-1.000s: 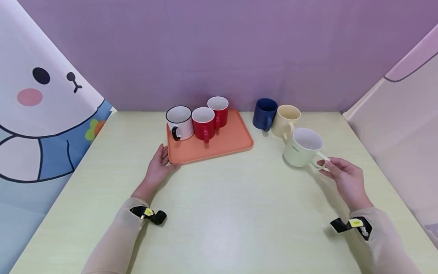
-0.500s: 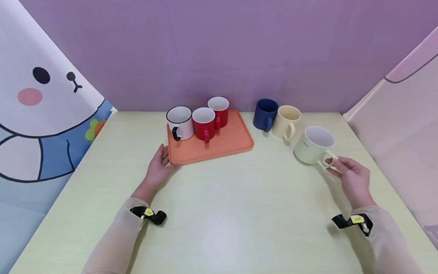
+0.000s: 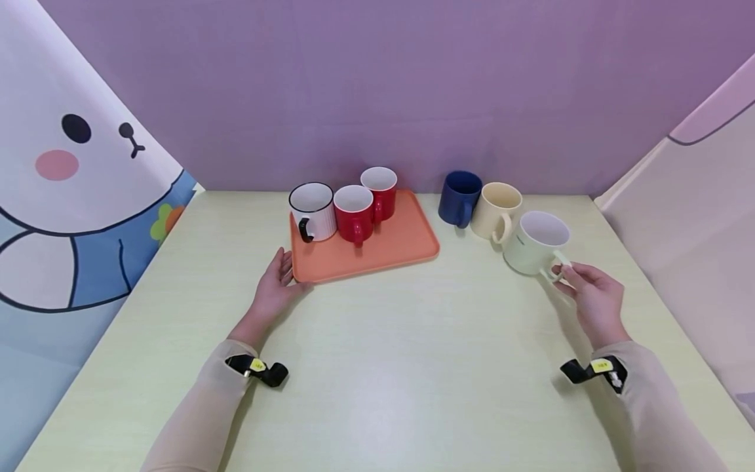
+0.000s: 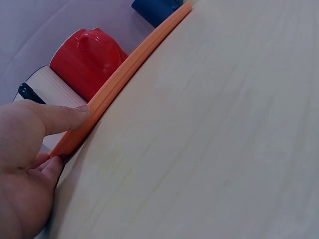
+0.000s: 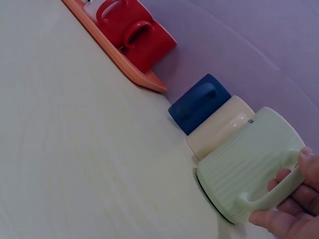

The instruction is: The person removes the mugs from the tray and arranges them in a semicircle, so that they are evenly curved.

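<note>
Mug of pale green (image 3: 531,250) right of centre in the head view, upright or nearly so, rim and white interior facing up toward the camera. Right wrist view brings out faint ribbing along its wall. Small dark lettering (image 5: 250,121) near the rim, too small to read. Loop handle (image 5: 277,195) same pale green, turned toward the lower right of the head view. Right hand (image 3: 597,295) has that handle pinched between thumb and curled fingers, grip closed. Whether the base meets the tabletop (image 3: 377,354), cannot tell. Cream mug (image 3: 487,220) just beside it to the upper left, handle toward the lower part of the frame; dark blue mug (image 3: 454,204) next along, farther left; contact between green and cream uncertain. Orange tray (image 3: 407,239), shallow with rounded corners, lies skewed just left of centre, carrying three mugs: white ribbed mug (image 3: 320,225) with black rim and black handle, front red mug (image 3: 354,224), rear red mug (image 3: 387,203), both reds white inside. Left hand (image 3: 274,290) at the tray's lower-left corner, thumb along the front rim, fingers bent round the left side, corner held between. Purple backdrop (image 3: 377,92) rises behind the mugs across the upper frame; cartoon-printed cloth (image 3: 35,262) at the left edge.
</note>
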Demonstrator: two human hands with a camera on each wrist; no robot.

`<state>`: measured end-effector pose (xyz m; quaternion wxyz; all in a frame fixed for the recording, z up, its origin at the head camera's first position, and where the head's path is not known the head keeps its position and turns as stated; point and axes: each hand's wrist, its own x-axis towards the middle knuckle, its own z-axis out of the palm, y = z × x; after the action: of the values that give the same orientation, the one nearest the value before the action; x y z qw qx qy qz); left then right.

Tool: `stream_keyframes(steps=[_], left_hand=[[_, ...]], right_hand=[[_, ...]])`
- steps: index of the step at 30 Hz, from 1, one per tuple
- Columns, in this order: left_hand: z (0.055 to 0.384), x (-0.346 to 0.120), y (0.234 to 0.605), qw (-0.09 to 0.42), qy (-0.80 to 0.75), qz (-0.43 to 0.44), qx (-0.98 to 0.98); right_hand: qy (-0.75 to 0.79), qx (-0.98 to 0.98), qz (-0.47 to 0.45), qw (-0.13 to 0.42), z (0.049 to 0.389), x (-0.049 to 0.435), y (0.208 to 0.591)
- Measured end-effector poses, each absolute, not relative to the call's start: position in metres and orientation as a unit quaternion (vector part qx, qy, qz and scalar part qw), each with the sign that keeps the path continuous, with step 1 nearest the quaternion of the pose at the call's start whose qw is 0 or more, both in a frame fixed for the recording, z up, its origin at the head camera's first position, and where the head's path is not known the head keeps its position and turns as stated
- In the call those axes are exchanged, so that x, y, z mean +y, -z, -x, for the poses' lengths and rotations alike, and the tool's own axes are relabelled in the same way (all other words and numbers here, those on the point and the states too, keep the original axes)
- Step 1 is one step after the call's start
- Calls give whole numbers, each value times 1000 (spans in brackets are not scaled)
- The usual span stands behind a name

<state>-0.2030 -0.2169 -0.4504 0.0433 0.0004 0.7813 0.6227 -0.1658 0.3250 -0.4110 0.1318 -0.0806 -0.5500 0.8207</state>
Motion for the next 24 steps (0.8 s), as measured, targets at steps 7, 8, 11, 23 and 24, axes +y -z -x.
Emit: stream_keyframes(steps=[7,8,11,23,24], left_hand=[[202,-216,449,44,-620,0,784],[202,-216,449,44,-619,1,784],[202,-217,450,43,-620,1,783],[202,-217,450,43,-617,1,786],[202,-216,450,42,-616,0,787]], right_hand=[[-819,-551,93,127,171,319,411],[-819,-552,96,125,171,319,411],[-818,-553,101,121,172,317,410],[-822,-559,51,99,179,313,413],[-820,-562,48,95,180,313,413]])
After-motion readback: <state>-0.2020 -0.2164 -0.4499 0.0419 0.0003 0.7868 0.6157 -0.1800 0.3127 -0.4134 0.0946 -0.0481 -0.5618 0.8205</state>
